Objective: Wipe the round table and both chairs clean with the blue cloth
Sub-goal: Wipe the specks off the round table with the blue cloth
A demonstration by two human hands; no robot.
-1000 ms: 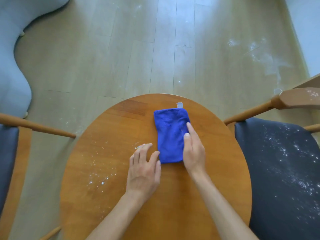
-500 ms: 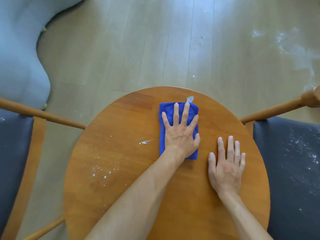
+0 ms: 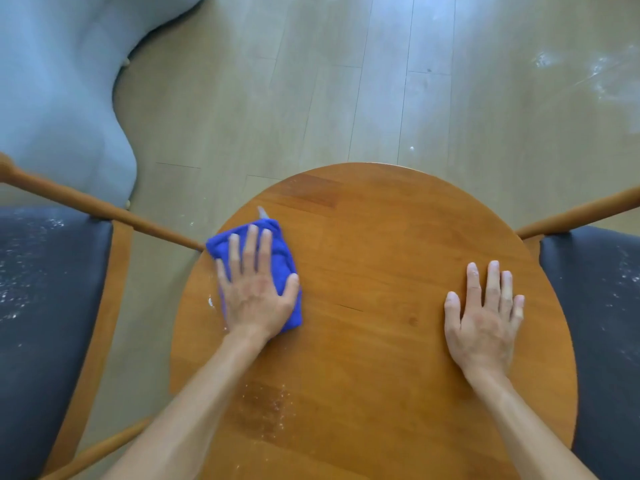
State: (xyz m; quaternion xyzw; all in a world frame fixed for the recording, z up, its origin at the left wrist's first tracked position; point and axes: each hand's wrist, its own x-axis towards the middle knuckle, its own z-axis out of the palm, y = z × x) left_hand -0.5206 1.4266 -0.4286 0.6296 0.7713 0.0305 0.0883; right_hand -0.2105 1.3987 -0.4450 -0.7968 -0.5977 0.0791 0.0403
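Note:
The folded blue cloth [image 3: 281,252] lies at the left edge of the round wooden table [image 3: 381,237]. My left hand [image 3: 254,287] presses flat on the cloth with straight, spread fingers. My right hand [image 3: 485,317] rests flat on the bare wood near the table's right side, fingers straight. White crumbs remain on the tabletop near the front [image 3: 270,407] and beside the cloth. A dark-cushioned chair [image 3: 45,306] stands to the left and another chair [image 3: 602,306] to the right; both seats are speckled with white dust.
A light blue upholstered sofa [image 3: 59,81] fills the upper left. The wooden floor [image 3: 311,81] beyond the table has white powder smears at the upper right [image 3: 606,74]. Wooden chair arms [image 3: 104,209] flank the table on both sides.
My left hand has slid the cloth from the table's middle to its left edge, sweeping away crumbs there. My right hand stays flat on the right side. The view shifted left.

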